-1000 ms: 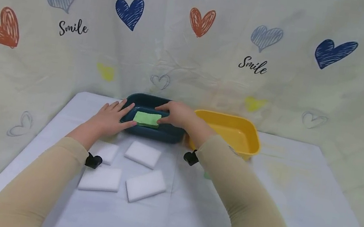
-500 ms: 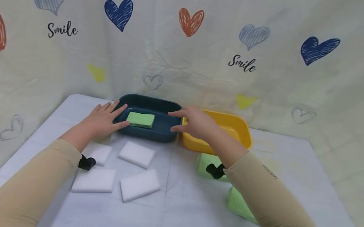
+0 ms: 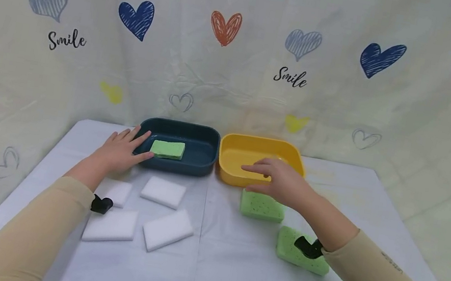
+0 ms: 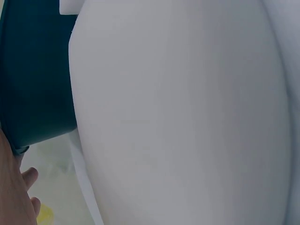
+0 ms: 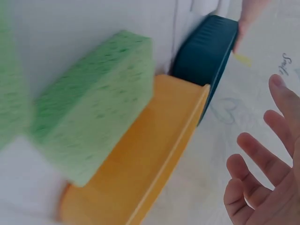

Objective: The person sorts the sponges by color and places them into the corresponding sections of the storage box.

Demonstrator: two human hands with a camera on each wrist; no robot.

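My left hand (image 3: 120, 150) rests at the left rim of the dark teal basin (image 3: 195, 169), fingers spread. Inside that basin lies a green sponge (image 3: 167, 149), apart from the right hand. My right hand (image 3: 283, 182) hovers in front of the yellow basin (image 3: 236, 180) with relaxed fingers and nothing in its grasp. Just below it on the table is a second green sponge (image 3: 262, 207), shown large in the right wrist view. A third green sponge (image 3: 289, 247) lies nearer, partly behind the black wrist camera. In the left wrist view a white sponge (image 4: 183, 112) hides most of the scene.
Several white sponges (image 3: 167, 230) lie flat on the left half of the white-covered table (image 3: 229, 280). Both basins stand side by side at the table's back edge. Behind them hangs a pale curtain (image 3: 244, 84) printed with hearts.
My right hand has drawn back from the teal basin, moving right and nearer, with nothing held. Two green sponges on the table came into view. The left hand stays at the teal rim.
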